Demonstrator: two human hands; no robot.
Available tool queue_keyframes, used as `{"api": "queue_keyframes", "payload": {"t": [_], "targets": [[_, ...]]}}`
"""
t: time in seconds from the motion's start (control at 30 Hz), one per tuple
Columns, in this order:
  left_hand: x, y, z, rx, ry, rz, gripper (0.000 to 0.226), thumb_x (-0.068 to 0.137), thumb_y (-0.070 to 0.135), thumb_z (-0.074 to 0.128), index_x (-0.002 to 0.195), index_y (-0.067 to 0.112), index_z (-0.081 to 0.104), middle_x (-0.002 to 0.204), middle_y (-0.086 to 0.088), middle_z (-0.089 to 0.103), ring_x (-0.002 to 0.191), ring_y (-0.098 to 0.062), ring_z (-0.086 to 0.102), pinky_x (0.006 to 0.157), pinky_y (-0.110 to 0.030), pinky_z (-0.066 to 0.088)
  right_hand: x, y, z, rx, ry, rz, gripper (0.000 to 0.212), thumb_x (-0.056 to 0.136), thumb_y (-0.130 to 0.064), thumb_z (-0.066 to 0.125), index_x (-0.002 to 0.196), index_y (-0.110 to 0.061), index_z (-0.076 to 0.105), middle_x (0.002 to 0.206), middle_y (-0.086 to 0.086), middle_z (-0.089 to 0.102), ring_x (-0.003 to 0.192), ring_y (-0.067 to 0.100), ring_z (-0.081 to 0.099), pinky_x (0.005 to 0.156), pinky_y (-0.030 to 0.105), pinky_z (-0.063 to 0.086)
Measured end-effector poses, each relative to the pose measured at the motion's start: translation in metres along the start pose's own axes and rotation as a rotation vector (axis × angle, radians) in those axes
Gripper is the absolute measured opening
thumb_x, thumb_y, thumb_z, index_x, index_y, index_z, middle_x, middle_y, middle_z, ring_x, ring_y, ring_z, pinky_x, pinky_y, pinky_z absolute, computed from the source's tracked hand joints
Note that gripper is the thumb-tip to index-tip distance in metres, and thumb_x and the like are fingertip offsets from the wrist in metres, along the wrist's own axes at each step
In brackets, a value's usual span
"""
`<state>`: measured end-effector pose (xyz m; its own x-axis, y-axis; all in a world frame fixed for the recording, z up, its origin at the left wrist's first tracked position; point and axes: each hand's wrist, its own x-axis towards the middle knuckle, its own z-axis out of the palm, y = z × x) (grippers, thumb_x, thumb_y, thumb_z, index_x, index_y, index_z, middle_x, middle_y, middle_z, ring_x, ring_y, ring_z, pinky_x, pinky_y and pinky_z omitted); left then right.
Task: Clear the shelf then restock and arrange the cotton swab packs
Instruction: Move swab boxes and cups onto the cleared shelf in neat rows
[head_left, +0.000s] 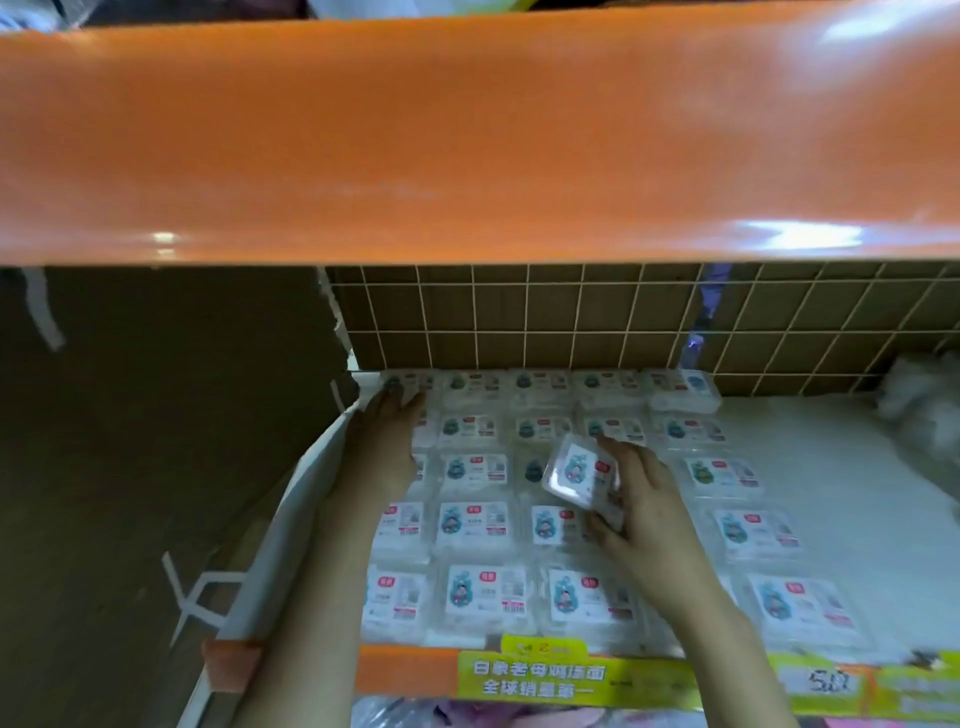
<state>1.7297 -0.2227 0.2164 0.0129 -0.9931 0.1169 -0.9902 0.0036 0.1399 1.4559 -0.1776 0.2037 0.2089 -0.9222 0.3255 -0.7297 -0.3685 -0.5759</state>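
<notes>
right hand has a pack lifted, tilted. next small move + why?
Probably lower the tilted pack flat into its column: the right hand holds it above the rows of cotton swab packs, which lie flat, while the left hand rests on the far-left column.

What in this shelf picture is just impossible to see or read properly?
- Head view: small print on the cotton swab packs is blurred and too small.
- Packs under the left hand and right hand are covered.
- The orange shelf above hides the upper back wall.
- Price label: smeared.
</notes>
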Motion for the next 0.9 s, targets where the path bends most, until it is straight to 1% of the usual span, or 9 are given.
{"api": "queue_keyframes", "payload": {"t": [0.1, 0.13, 0.27, 0.33, 0.4, 0.53, 0.67, 0.8, 0.9], "targets": [[-0.019, 0.003, 0.001, -0.024, 0.034, -0.073, 0.069, 0.088, 0.009, 0.049, 0.149, 0.020, 0.018, 0.158, -0.006, 0.010, 0.144, -0.023, 0.010, 0.116, -0.038, 0.014, 0.001, -0.002, 0.007, -0.002, -0.009, 0.002, 0.073, 0.071, -0.006, 0.076, 0.136, -0.010, 0.043, 0.131, 0.008, 0.047, 0.120, 0.022, 0.039, 0.097, 0.021, 0.029], [-0.029, 0.005, 0.003, -0.040, 0.056, -0.092, 0.066, 0.091, 0.014, 0.045, 0.150, 0.019, 0.015, 0.158, -0.006, 0.009, 0.145, -0.023, 0.007, 0.117, -0.037, 0.010, 0.003, -0.003, 0.009, 0.002, -0.017, 0.001, 0.073, 0.071, -0.007, 0.076, 0.136, -0.011, 0.043, 0.131, 0.008, 0.047, 0.121, 0.022, 0.039, 0.100, 0.021, 0.029], [-0.062, 0.017, 0.014, -0.143, 0.092, -0.210, 0.059, 0.098, 0.032, 0.036, 0.149, 0.011, 0.016, 0.157, -0.009, 0.012, 0.144, -0.026, 0.010, 0.117, -0.036, 0.007, 0.009, -0.011, 0.018, 0.011, -0.050, -0.012, 0.074, 0.071, -0.005, 0.072, 0.137, -0.013, 0.041, 0.134, 0.007, 0.043, 0.124, 0.024, 0.038, 0.099, 0.043, 0.043], [-0.072, 0.020, 0.022, -0.125, 0.052, -0.256, 0.064, 0.096, 0.046, 0.021, 0.149, 0.010, 0.019, 0.156, -0.011, 0.016, 0.144, -0.027, 0.012, 0.116, -0.037, 0.009, 0.011, -0.016, 0.020, 0.006, -0.069, -0.020, 0.074, 0.072, -0.004, 0.071, 0.138, -0.013, 0.040, 0.135, 0.008, 0.042, 0.125, 0.025, 0.036, 0.099, 0.044, 0.043], [-0.076, 0.020, 0.027, -0.148, 0.085, -0.265, 0.082, 0.083, 0.055, 0.006, 0.144, 0.007, 0.033, 0.152, -0.016, 0.028, 0.140, -0.031, 0.022, 0.115, -0.041, 0.015, 0.014, -0.020, 0.023, -0.001, -0.089, -0.038, 0.074, 0.071, -0.004, 0.071, 0.138, -0.012, 0.040, 0.134, 0.009, 0.041, 0.122, 0.028, 0.040, 0.097, 0.043, 0.044], [-0.075, 0.017, 0.032, -0.128, 0.104, -0.248, 0.091, 0.075, 0.055, 0.001, 0.140, 0.007, 0.041, 0.148, -0.017, 0.036, 0.138, -0.032, 0.028, 0.115, -0.041, 0.019, 0.029, -0.032, 0.029, -0.067, -0.112, -0.102, 0.072, 0.075, -0.011, 0.069, 0.140, -0.012, 0.038, 0.135, 0.010, 0.037, 0.112, 0.031, 0.051, 0.093, 0.034, 0.045], [-0.077, 0.016, 0.031, -0.120, 0.094, -0.239, 0.090, 0.076, 0.056, -0.001, 0.143, 0.009, 0.038, 0.150, -0.014, 0.033, 0.140, -0.030, 0.024, 0.117, -0.041, 0.017, 0.065, -0.048, 0.037, -0.198, -0.187, -0.175, 0.074, 0.082, -0.018, 0.065, 0.146, -0.014, 0.028, 0.142, 0.010, 0.032, 0.121, 0.027, 0.042, 0.099, 0.028, 0.035], [-0.077, 0.016, 0.032, -0.119, 0.088, -0.242, 0.091, 0.075, 0.056, -0.004, 0.144, 0.010, 0.035, 0.152, -0.013, 0.030, 0.141, -0.028, 0.020, 0.118, -0.039, 0.014, 0.097, -0.057, 0.047, -0.331, -0.316, -0.218, 0.072, 0.087, -0.021, 0.060, 0.148, -0.018, 0.022, 0.152, 0.008, 0.026, 0.135, 0.026, 0.031, 0.109, 0.030, 0.025], [-0.078, 0.016, 0.032, -0.120, 0.085, -0.240, 0.093, 0.073, 0.057, -0.007, 0.146, 0.012, 0.031, 0.153, -0.011, 0.027, 0.143, -0.026, 0.017, 0.119, -0.038, 0.011, 0.101, -0.057, 0.053, -0.390, -0.319, -0.249, 0.066, 0.090, -0.022, 0.056, 0.148, -0.018, 0.024, 0.155, 0.007, 0.022, 0.140, 0.025, 0.020, 0.112, 0.029, 0.016]]}}
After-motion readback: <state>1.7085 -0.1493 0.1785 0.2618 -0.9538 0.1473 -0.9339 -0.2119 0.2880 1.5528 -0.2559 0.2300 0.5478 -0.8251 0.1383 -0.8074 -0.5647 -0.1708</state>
